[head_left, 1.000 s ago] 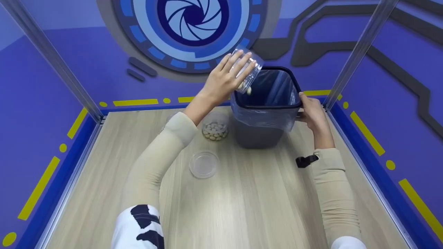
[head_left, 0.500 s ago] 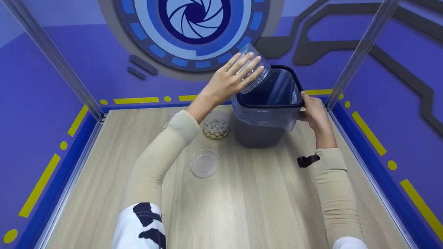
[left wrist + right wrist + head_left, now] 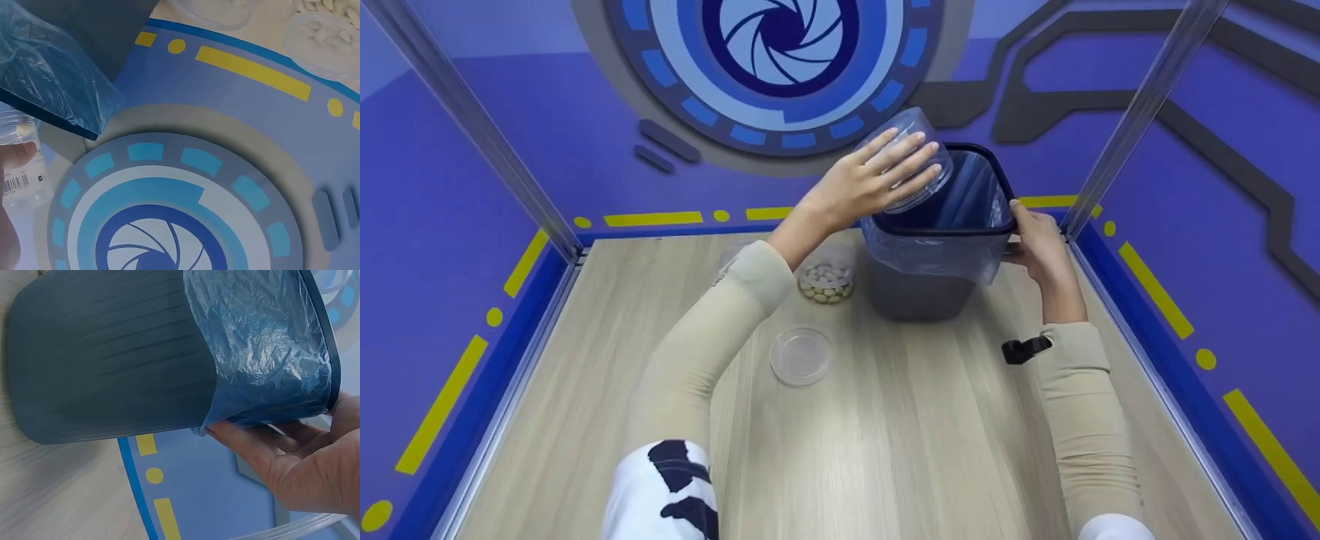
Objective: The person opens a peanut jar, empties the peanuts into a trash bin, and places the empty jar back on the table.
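In the head view my left hand (image 3: 870,180) holds a clear plastic jar (image 3: 913,122), tipped mouth-down over the left rim of a dark trash bin (image 3: 919,289). The left wrist view catches the thumb across the jar's barcode label (image 3: 17,183), with a small pale piece (image 3: 23,129) near its mouth. A thin clear bag (image 3: 264,337) lines the bin and folds over its rim. My right hand (image 3: 1041,240) grips the bin's right side, thumb at the rim and fingers (image 3: 230,436) against the wall below.
Left of the bin stands a clear tub (image 3: 826,283) partly filled with pale, nut-like pieces. A round clear lid (image 3: 801,356) lies in front of it on the wooden table (image 3: 885,450). Another clear container (image 3: 737,250) is mostly hidden by my left forearm. Blue printed walls enclose the table.
My left hand has carried the jar a little right, further over the bin. Pale pieces seen at its mouth a second ago no longer show in the head view. The right hand stays put.
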`<state>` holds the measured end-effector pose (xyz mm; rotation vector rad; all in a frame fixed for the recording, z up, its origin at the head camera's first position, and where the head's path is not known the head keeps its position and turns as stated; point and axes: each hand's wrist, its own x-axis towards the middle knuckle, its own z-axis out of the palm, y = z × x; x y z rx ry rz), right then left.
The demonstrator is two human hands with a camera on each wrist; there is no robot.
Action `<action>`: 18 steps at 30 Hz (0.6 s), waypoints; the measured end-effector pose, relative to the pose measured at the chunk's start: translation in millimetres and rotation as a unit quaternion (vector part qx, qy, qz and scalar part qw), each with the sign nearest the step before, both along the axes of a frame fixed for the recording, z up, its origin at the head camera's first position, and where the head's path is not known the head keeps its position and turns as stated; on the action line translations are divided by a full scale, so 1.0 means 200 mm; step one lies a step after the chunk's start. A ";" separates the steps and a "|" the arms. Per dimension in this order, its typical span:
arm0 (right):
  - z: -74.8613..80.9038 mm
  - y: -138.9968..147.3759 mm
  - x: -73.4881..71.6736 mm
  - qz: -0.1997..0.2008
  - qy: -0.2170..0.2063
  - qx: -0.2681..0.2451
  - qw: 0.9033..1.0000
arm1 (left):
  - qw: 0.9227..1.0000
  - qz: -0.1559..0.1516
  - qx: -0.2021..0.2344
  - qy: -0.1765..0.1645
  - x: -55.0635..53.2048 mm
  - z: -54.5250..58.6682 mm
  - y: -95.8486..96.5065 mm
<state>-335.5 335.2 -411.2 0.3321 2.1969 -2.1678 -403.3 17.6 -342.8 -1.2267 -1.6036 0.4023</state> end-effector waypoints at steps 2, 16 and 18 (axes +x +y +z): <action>0.00 0.00 0.00 -0.001 -0.003 0.009 1.000 | 1.000 0.001 -0.003 -0.001 0.00 0.00 0.00; 0.07 -0.03 0.05 0.009 -0.016 -0.006 1.000 | 0.985 0.004 0.145 -0.096 0.01 -0.01 -0.03; 0.08 -0.03 0.06 0.012 -0.015 -0.003 1.000 | 0.971 0.005 0.189 -0.144 0.01 -0.01 -0.05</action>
